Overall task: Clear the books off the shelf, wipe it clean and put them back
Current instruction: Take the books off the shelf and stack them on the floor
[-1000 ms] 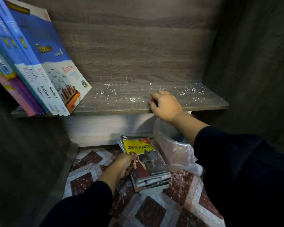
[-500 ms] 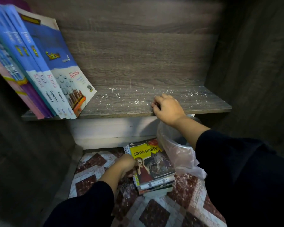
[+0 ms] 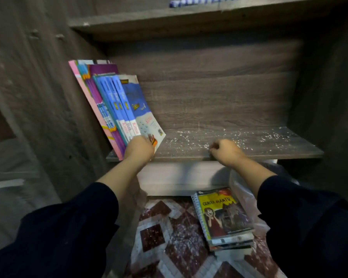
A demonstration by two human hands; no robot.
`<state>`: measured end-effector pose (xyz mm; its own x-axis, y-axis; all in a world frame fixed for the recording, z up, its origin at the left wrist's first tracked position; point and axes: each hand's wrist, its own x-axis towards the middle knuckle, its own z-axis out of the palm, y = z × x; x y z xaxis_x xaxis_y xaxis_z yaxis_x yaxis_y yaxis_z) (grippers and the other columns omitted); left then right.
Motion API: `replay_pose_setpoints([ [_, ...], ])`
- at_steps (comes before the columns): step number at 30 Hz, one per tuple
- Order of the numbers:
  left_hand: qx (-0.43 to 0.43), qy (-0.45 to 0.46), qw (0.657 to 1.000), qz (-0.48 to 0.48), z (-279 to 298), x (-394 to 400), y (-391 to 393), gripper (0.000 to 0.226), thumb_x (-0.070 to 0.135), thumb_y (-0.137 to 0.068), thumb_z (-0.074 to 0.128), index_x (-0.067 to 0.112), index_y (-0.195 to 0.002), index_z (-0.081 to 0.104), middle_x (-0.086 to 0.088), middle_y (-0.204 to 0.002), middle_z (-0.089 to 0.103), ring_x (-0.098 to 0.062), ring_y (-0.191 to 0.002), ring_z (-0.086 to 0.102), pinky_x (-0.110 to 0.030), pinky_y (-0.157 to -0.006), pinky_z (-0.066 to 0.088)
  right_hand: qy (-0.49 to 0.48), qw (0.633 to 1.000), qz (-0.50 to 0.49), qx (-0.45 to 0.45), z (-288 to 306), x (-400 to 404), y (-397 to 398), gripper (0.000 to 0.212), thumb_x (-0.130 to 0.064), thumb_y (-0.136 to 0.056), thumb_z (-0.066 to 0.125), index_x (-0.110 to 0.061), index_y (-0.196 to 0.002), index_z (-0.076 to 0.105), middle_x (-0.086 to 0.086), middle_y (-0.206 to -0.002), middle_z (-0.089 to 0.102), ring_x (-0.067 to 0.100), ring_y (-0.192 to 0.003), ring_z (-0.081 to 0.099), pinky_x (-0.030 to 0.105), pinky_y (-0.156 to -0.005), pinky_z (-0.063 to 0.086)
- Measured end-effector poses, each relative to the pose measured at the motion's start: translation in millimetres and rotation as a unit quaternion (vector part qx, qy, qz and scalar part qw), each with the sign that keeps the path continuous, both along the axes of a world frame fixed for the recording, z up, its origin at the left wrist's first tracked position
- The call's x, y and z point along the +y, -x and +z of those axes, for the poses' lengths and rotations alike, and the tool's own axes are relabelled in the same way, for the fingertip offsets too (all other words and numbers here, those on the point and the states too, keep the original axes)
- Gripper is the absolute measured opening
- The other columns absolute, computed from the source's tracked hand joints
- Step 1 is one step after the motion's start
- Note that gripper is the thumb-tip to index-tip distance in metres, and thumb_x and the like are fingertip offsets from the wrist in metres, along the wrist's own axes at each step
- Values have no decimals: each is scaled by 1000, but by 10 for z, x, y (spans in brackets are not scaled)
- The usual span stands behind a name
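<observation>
A row of thin blue, purple and pink paperback books (image 3: 117, 109) leans left at the left end of a dusty grey wooden shelf (image 3: 239, 151). The left hand (image 3: 139, 149) touches their near bottom corners; blur hides its fingers, so its grasp is unclear. The right hand (image 3: 225, 152) rests curled on the shelf's near edge, its fingertips hidden. Below right, a stack of books topped by a yellow cover (image 3: 223, 215) lies on patterned floor tiles (image 3: 159, 233).

leaning books (image 3: 117, 109) block left, shelf (image 3: 249, 145) right open (dusty)

Dim, motion-blurred, wide-angle warp at shadowed edges
</observation>
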<state>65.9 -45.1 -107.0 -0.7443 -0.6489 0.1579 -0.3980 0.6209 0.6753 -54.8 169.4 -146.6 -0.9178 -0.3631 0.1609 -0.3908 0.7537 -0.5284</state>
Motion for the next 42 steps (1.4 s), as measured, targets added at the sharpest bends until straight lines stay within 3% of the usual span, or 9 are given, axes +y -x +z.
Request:
replay_pose_setpoints([
  [5,173,34,975,132,147,-113,-40,43,19,-87,65,1,-121,46,-19,-126,51,-36,-117,52,-43,-93,44,67,997,30,-39,-35,-400,-62,16,-15,-90,50,-22,-94,64,5,-98,67,24,-94,62,30,-82,49],
  [17,198,60,955,211,114,-49,347,41,16,-85,65,4,-118,44,-15,-127,50,-32,-118,50,-40,-92,48,104,992,55,-43,-141,-785,58,17,-16,-87,53,-30,-79,59,1,-100,70,22,-96,65,34,-90,52],
  [22,135,120,976,126,193,-94,396,53,22,-89,58,2,-130,31,-17,-108,63,-38,-96,64,-44,-77,55,140,985,90,-46,-132,-806,51,17,-10,-91,51,-18,-94,65,1,-90,66,16,-82,59,22,-71,44],
  [25,107,120,981,105,266,-208,421,64,23,-93,54,2,-141,18,-20,-110,64,-40,-97,64,-45,-79,55,210,967,101,-103,-77,-827,0,20,-10,-94,49,-20,-80,60,-4,-72,58,10,-62,54,20,-50,43],
  [29,165,50,981,82,356,-202,363,55,20,-94,52,0,-136,24,-21,-115,61,-40,-103,59,-43,-83,50,344,836,111,-413,35,-837,-153,30,-31,-100,41,-8,-87,56,13,-82,62,16,-54,68,26,-47,56],
  [32,237,-35,970,41,499,-90,365,48,19,-91,56,0,-129,33,-16,-115,57,-33,-101,60,-36,-74,50,400,693,140,-583,31,-812,-153,75,-64,-92,28,7,-111,47,30,-98,61,36,-71,72,43,-60,59],
  [35,300,-209,931,-19,669,15,380,37,15,-85,62,4,-113,40,-14,-108,56,-37,-90,66,-48,-54,58,528,590,132,-597,51,-804,-156,89,-74,-85,28,5,-123,41,36,-104,57,47,-87,65,55,-62,55],
  [39,271,-366,887,-75,752,111,253,19,6,-89,58,4,-101,44,-18,-93,63,-30,-68,67,-41,-37,54,707,496,105,-493,154,-641,-125,54,-52,-95,40,-2,-106,58,25,-82,72,37,-70,72,56,-68,54],
  [42,203,-393,891,-106,683,83,114,7,7,-92,54,1,-96,52,-15,-79,65,-24,-54,67,-36,-36,54,703,541,79,-454,156,-451,-49,36,-34,-94,47,-3,-105,62,17,-86,74,29,-72,73,51,-70,57],
])
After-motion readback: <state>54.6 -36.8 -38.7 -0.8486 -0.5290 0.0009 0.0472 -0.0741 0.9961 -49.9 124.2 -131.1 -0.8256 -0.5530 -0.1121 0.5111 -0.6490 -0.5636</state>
